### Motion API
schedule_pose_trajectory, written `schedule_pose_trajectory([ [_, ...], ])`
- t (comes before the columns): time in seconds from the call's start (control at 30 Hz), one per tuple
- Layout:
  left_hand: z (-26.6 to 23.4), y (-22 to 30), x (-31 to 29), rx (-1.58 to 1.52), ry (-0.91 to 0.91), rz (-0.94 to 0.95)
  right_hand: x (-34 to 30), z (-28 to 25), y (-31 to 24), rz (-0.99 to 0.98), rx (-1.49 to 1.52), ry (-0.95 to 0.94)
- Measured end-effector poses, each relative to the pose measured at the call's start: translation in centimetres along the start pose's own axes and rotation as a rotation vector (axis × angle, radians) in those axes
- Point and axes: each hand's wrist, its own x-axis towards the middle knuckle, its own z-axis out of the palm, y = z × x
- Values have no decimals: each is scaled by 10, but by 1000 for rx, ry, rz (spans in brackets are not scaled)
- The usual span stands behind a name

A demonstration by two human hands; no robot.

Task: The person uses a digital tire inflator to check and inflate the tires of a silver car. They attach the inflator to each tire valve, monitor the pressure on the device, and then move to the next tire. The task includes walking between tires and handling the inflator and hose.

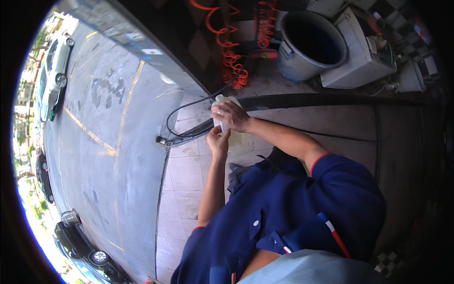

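A white plastic bottle (216, 122) with a short neck is upheld in front of me by both hands. My right hand (231, 116) wraps round its upper part from the right, fingers curled over the side. Lower down, my left hand (218, 141) is closed on the bottle's bottom end, its fingers partly hidden. Below and behind the hands is a pale yellowish shape (241, 142), too unclear to name.
A black hose (174, 112) loops left of the bottle near a dark floor channel (288, 101). Orange coiled hoses (231, 64) hang ahead. A large grey bin (289, 66) and a white box-shaped appliance (352, 71) stand far right. Parked cars (56, 73) line the left.
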Motion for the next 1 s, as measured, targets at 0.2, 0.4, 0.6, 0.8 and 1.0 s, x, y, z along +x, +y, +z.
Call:
schedule_pose_trajectory([
  [0.2,240,13,-8,-48,-186,-42,-153,-116,122,1165,484,86],
  [0.4,375,117,15,-80,-534,235,-172,-221,264,1506,1059,492],
  [0.6,399,88,107,-55,-694,236,-172,-281,404,1549,895,548],
  [0.8,307,-61,183,567,-396,-122,-166,-323,555,1687,807,495],
  [1.0,222,-119,113,-60,248,-795,-195,-294,734,1715,770,492],
])
